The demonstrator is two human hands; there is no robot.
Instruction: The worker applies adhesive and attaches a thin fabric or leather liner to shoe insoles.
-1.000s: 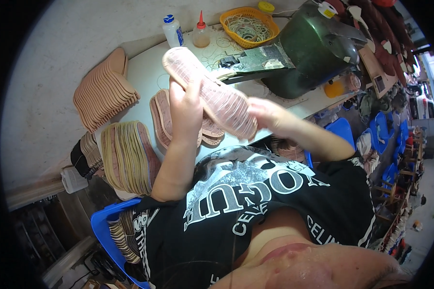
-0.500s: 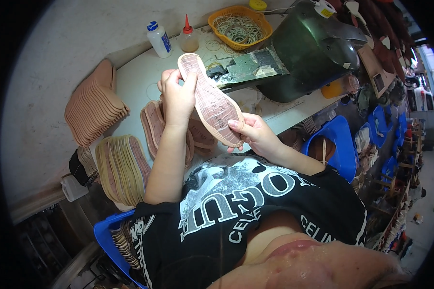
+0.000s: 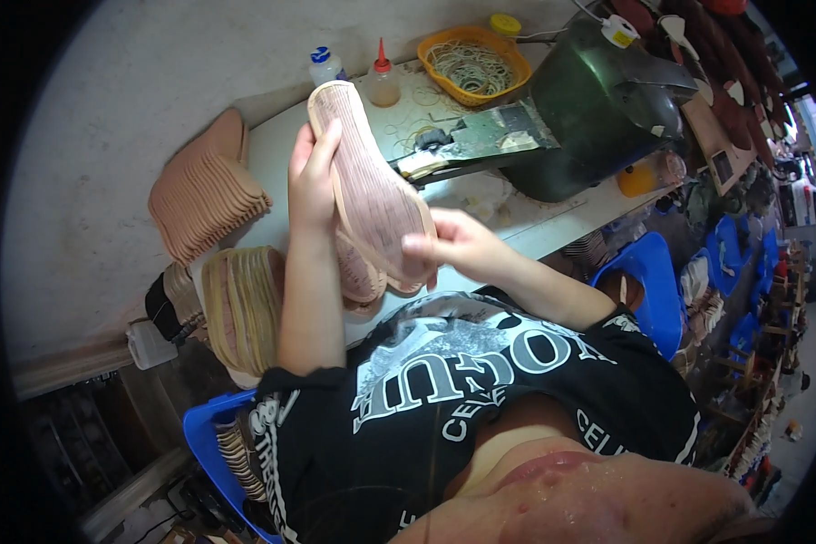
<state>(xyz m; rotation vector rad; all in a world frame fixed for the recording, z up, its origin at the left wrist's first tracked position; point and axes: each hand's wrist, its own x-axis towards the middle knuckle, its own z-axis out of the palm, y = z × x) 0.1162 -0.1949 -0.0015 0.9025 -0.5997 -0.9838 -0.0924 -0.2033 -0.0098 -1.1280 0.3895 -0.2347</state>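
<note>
A pinkish-brown shoe insole [image 3: 378, 192] with a pale rim is held up over the near side of the table, slanting from upper left to lower right. My left hand [image 3: 315, 177] pinches its left edge near the narrow upper end, thumb on the face. My right hand [image 3: 462, 243] grips the wide lower end, thumb on top and fingers underneath, partly hidden. Just beneath it lie more insoles [image 3: 361, 283], mostly covered by it and my left arm. Beyond the insole reaches the flat arm of a dark green machine [image 3: 480, 136].
On the left stand a stack of tan insoles [image 3: 210, 195] and a yellowish-edged bundle [image 3: 242, 304]. At the back are a blue-capped bottle [image 3: 326, 65], a red-tipped bottle [image 3: 383, 86] and an orange basket of cord [image 3: 477, 95]. Blue bins [image 3: 655, 299] flank me.
Both hands have carried the insole a little left, and its face is now blurred by motion. My view has shifted, so the table and machine appear farther right.
</note>
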